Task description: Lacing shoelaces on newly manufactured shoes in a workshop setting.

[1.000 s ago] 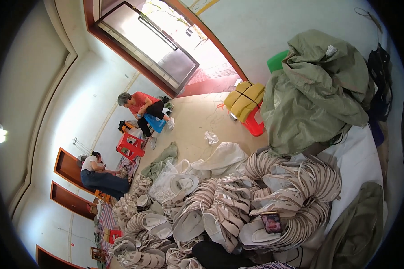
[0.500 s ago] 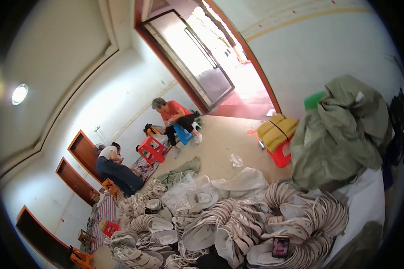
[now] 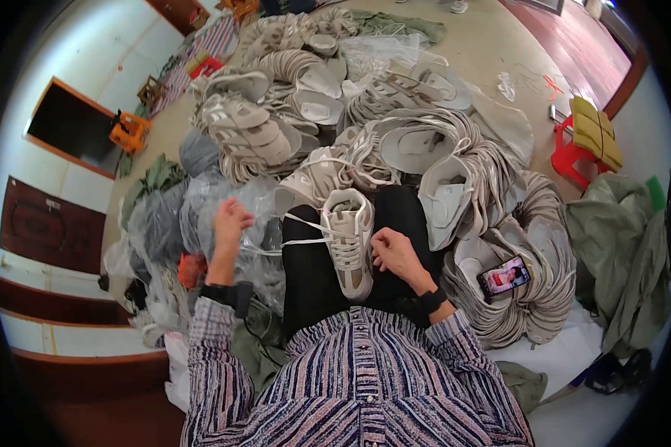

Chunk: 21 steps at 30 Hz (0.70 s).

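A beige and white sneaker upper (image 3: 348, 237) lies on my lap between my black-trousered thighs, its toe toward me. White laces run through its eyelets, and loose lace (image 3: 303, 241) stretches out to the left. My left hand (image 3: 232, 222) is raised left of the upper, over clear plastic bags. Its fingers are loosely bent and apart, with nothing visible in them. Close against the upper's right side is my right hand (image 3: 396, 253), fingers curled and pressed together. Whatever they pinch is too small to make out.
Stacked shoe uppers (image 3: 417, 141) are heaped ahead and to the right. A phone (image 3: 504, 276) with a lit screen rests on the right-hand stack. Clear plastic bags (image 3: 209, 197) lie left. Beyond are a red stool (image 3: 566, 159) with a yellow bundle and green sacking (image 3: 611, 238).
The view has tipped down from the room and doorway to my lap. Both hands, my forearms and the laced upper now show; the two people seen farther off are largely out of view.
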Each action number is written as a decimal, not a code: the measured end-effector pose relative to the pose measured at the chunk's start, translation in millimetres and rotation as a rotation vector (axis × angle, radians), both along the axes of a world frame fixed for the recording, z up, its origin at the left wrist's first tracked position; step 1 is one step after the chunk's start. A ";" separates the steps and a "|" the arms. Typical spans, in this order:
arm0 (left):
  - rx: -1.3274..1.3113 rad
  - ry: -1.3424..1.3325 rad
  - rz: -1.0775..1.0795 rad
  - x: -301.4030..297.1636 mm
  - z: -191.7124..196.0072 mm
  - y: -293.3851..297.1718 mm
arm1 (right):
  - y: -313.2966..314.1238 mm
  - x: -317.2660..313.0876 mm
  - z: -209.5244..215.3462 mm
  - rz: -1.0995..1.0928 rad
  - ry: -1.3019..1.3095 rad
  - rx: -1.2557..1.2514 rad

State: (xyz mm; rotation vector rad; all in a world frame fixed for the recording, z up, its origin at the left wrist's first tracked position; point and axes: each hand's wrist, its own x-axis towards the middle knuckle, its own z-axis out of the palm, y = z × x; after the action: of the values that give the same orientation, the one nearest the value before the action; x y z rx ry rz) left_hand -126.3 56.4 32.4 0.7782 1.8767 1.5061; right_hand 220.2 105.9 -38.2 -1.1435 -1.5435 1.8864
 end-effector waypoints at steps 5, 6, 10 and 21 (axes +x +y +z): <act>-0.319 0.229 -0.627 95.3 -33.1 -28.2 | -5.6 -10.6 -7.1 0.001 -0.105 0.069; -0.212 0.401 -0.669 105.7 -45.0 -32.7 | -7.4 -14.8 -4.8 0.034 -0.146 0.069; -0.077 0.603 -0.644 129.0 -64.9 -30.7 | -10.7 -31.8 -21.4 0.065 -0.173 0.389; 0.000 0.613 -0.612 134.5 -77.8 -23.7 | -1.0 -43.2 -14.1 0.356 -0.483 1.168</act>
State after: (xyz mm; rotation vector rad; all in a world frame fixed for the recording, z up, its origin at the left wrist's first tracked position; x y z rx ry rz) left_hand 8.1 32.7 -45.5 1.7719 1.7716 0.9311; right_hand 177.0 104.9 -52.3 -0.7640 -2.6586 0.5177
